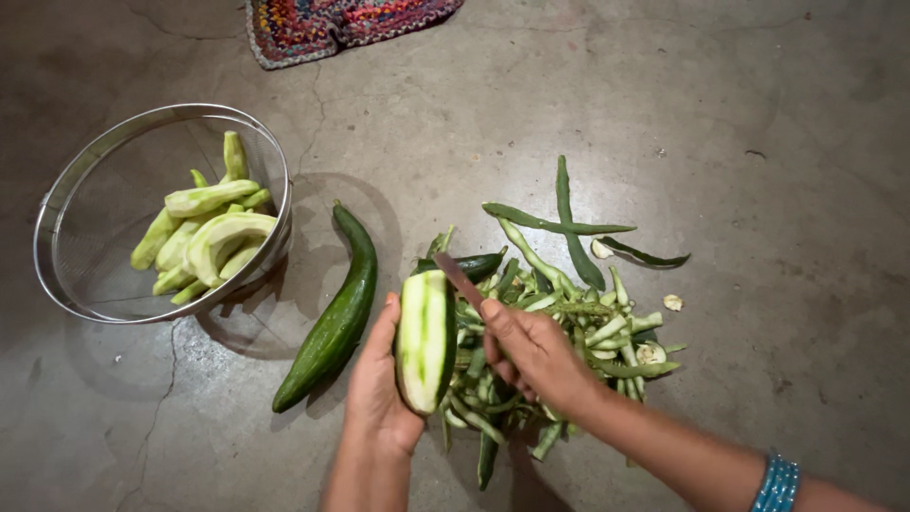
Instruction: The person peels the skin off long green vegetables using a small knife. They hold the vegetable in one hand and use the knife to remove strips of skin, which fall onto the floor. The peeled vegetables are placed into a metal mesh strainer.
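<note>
While I sit over the bare concrete floor [720,104], no package, label or sign lies anywhere around me; the only patterned thing is a braided rug [332,24] of many colours, cut off by the top edge.

Open floor runs wide to the right and along the top, cracked in thin lines near the left. A round metal sieve [76,218] sits at the left, tilted up on one side, with pale peeled cucumber pieces [213,237] heaped against its lower wall. Just beside its rim, a whole dark green cucumber [336,318] lies slantwise on the floor, apart from my hands. To the right, a loose pile of green peelings [578,322] spreads out, with a few long strips flung farther up.

My left hand [379,389] is curled around the lower end of a partly peeled cucumber [425,341], holding it upright between the whole cucumber and the pile. Its skin is mostly gone, pale green flesh with thin dark stripes left, and one dark edge on the right. My right hand [536,356] is closed around a knife [460,282], whose blade rests against the top of that cucumber.
</note>
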